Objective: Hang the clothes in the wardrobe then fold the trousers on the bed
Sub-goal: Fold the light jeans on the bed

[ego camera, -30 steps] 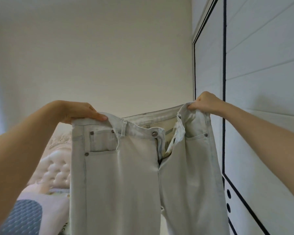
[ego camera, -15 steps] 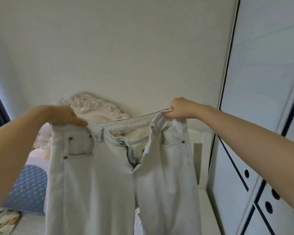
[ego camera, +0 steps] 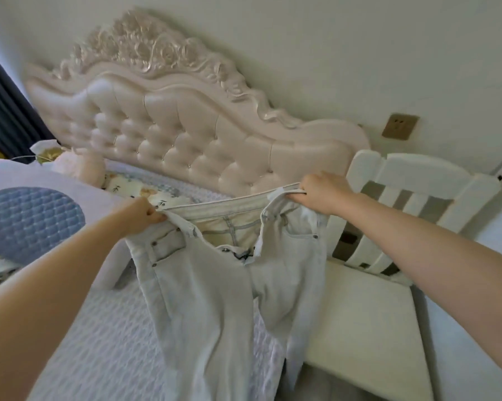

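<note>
Head view, looking down: nearest lies the bed (ego camera: 105, 328), covered in a pale quilted spread. To its right a cream padded mattress (ego camera: 359, 314) sits against it, backed by a white slatted rail (ego camera: 403, 192). On the left is a pillow (ego camera: 27, 221) with a blue quilted oval on its face. Behind these stands a tufted, carved pinkish headboard (ego camera: 186, 134) against a plain wall (ego camera: 330, 53). The wall carries a brass-coloured socket (ego camera: 400, 126) on the right, and a dark curtain (ego camera: 3, 111) hangs at the far left.

Pale denim trousers (ego camera: 215, 285) are held up over the spread with their front to the camera and the fly open. The waistband is stretched between the two hands. Both legs fall from it toward the bottom of the picture, and whether they rest on the spread cannot be told.

The left hand (ego camera: 141, 215) pinches the waistband's left end, fingers curled tight on the cloth. The right hand (ego camera: 322, 192) sits a little higher and farther, its fingers curled over the right end of the band and gripping it.
</note>
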